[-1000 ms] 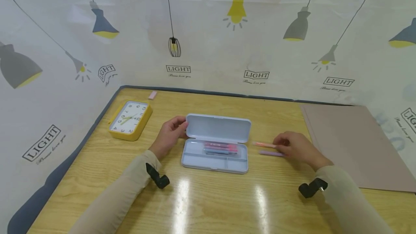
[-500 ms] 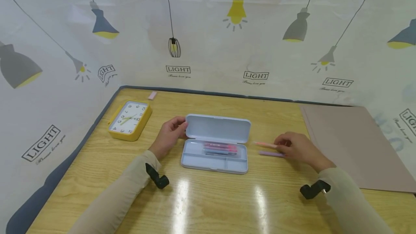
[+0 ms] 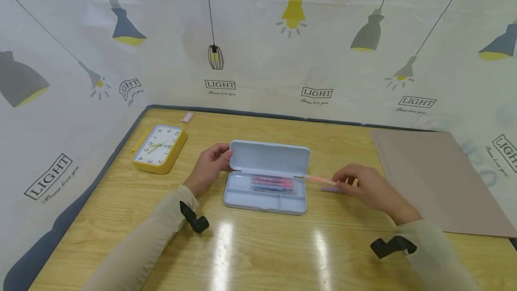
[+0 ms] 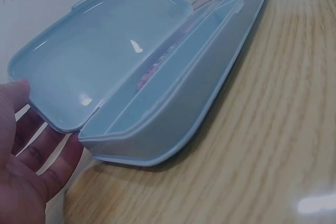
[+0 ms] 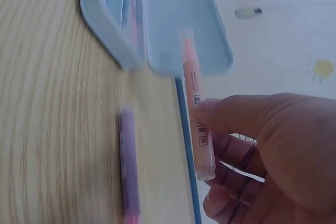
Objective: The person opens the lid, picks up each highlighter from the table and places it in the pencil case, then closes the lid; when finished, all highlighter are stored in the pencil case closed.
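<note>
The right hand (image 3: 365,187) pinches the orange pen (image 5: 193,83) between thumb and fingers, its clear end pointing away from the grip toward the case (image 3: 250,199). Below that grip, the purple pen (image 5: 128,163) lies on the table (image 3: 262,255), partly hidden by the hand in the head view. The left hand (image 3: 208,167) grips the raised lid (image 3: 270,157) at its left edge, thumb in front, fingers behind. Right of this grip, several pens (image 3: 272,183) lie in the case's rear compartment. Left of it stands a clock (image 3: 159,147), with an eraser (image 3: 187,117) farther back.
</note>
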A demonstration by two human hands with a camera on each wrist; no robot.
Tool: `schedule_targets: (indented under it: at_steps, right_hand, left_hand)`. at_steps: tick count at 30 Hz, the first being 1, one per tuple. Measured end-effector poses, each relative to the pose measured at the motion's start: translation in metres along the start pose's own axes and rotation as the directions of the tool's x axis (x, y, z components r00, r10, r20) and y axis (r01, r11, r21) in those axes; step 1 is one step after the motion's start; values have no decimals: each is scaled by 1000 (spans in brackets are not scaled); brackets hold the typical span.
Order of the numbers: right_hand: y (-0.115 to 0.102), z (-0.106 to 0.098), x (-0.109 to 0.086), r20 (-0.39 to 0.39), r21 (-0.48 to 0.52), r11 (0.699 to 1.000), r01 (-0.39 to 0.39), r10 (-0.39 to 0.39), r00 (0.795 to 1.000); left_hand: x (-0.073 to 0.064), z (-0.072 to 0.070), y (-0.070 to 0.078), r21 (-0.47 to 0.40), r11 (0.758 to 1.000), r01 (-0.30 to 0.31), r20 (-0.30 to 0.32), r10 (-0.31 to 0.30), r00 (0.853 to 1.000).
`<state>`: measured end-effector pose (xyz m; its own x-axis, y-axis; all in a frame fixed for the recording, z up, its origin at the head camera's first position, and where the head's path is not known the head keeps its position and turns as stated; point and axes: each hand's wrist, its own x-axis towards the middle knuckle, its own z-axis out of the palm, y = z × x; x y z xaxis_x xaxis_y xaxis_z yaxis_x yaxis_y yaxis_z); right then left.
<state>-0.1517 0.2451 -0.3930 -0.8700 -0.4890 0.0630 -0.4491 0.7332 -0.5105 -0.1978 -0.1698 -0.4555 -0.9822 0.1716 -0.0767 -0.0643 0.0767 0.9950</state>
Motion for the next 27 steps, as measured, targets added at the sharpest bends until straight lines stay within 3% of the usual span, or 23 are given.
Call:
schedule_targets:
  at_steps: [6,13,23,27]
  right_hand:
    - [-34,14,20,69,45,999,10,-13,998]
    - [-66,32,43,129,57,995,86,-92,987]
    - [-92,63,61,152,14,987,161,-161,975]
    - [-100,72,65,164,-19,988,155,-150,975]
  left_hand:
    - [1,0,-1,7,1000,-17,5,17,1000]
    - [0,0,-1,6,1000,-29,8,29,1000]
    - [0,0,0,9,1000,-29,12,28,1000]
    - [-1,0,0,5,1000,-28,8,28,1000]
